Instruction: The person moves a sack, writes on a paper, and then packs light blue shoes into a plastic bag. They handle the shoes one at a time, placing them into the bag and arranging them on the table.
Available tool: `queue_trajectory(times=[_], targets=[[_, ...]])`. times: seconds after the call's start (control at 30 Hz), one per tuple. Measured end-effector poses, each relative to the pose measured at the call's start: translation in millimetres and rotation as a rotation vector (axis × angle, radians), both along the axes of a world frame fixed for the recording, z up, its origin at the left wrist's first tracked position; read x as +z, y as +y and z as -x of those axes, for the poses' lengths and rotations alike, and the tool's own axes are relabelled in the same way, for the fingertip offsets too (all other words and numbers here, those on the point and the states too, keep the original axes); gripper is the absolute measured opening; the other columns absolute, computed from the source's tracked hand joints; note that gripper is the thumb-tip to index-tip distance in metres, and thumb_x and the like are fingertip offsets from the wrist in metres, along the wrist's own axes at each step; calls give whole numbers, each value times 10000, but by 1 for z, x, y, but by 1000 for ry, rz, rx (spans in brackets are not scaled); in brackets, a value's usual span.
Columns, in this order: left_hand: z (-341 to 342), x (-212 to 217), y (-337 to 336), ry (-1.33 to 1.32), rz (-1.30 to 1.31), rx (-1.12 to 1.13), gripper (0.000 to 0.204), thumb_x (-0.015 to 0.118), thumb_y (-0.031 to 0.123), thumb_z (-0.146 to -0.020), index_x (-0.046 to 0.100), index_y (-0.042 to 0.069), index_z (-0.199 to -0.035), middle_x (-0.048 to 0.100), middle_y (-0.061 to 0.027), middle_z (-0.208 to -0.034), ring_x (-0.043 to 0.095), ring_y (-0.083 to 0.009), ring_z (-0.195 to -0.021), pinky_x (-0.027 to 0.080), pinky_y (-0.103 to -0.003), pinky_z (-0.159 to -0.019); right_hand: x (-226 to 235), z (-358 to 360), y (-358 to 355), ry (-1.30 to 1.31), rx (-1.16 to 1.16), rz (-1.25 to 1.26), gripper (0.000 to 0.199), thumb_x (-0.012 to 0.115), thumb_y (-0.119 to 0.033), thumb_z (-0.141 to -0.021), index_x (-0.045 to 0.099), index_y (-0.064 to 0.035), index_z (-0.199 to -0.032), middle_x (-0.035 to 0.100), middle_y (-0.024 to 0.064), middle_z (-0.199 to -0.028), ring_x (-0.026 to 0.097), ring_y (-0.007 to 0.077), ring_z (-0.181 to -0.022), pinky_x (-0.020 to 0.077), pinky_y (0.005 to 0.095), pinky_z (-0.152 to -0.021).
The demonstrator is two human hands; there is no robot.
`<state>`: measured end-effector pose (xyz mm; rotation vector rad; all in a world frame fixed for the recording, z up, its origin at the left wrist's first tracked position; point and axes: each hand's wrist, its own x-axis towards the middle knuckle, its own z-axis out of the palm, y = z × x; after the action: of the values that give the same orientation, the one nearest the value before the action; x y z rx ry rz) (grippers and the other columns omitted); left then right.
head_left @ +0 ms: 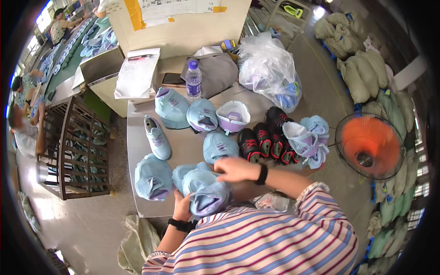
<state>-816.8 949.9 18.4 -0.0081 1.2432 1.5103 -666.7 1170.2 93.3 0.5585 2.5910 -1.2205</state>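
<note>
Pale-blue fabric covers the shoe upper (208, 195) at the near edge of the table (136, 142), close against the person's striped shirt (256, 243). The left hand (181, 207) is closed on its left side, with some fingers hidden beneath; the right hand (239, 169) bends over its upper right, and whether those fingertips pinch the fabric or merely rest on it cannot be told.

Should the left hold slacken, the upper could slip off toward the floor, since it lies so near the edge. Another blue upper (183, 171) touches it from behind, so a sharp tug might drag that one along. The laced blue upper (221, 145) sits just beyond the right knuckles, where a careless lift could knock it. Black-and-red shoes (250, 145) stand close to the right forearm, and a sideways sweep might scatter their row. Farther back, the upright water bottle (193, 80) seems the easiest thing to topple if the crowded uppers were shoved toward it, and the phone (173, 79) lies just beside.
</note>
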Motion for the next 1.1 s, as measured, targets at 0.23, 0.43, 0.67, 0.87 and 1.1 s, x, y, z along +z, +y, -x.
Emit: queue_trajectory(times=[0.23,0.43,0.67,0.87,1.1], targets=[[-2,12,4,54,18,-48,708,634,-42,-725,234,4,-1308,420,-171,-1234,467,-262,-1124,427,-362,-930,47,-69,294,121,-1055,-1095,905,806,-288,-627,318,-45,-1349,190,296,-1435,249,458,-1295,299,516,-1013],[9,25,10,107,-2,-30,715,578,-84,-701,226,9,-1317,428,-160,-1224,471,-254,-1124,429,-355,-919,-2,-83,365,489,-1564,54,339,746,-141,-659,580,-11,-923,571,183,-948,568,243,-754,442,313,-479],[12,33,19,213,70,-65,631,623,21,-748,282,-11,-1278,445,-157,-1193,473,-236,-1077,416,-324,-892,163,-86,381,1165,-1155,-109,309,526,29,-735,535,5,-1043,585,53,-820,561,111,-656,449,228,-539],[5,26,27,109,40,-98,666,613,23,-763,249,-3,-1321,439,-162,-1202,473,-241,-1084,423,-332,-896,304,-130,318,920,-751,-341,318,563,-28,-863,510,-23,-1176,632,71,-1018,606,115,-805,475,236,-672],[15,10,21,39,45,-118,648,594,35,-788,246,10,-1334,431,-165,-1241,478,-252,-1102,433,-345,-900,250,-84,173,397,83,-274,465,638,-133,-824,489,-38,-1254,509,115,-1265,524,218,-1077,440,332,-880]])
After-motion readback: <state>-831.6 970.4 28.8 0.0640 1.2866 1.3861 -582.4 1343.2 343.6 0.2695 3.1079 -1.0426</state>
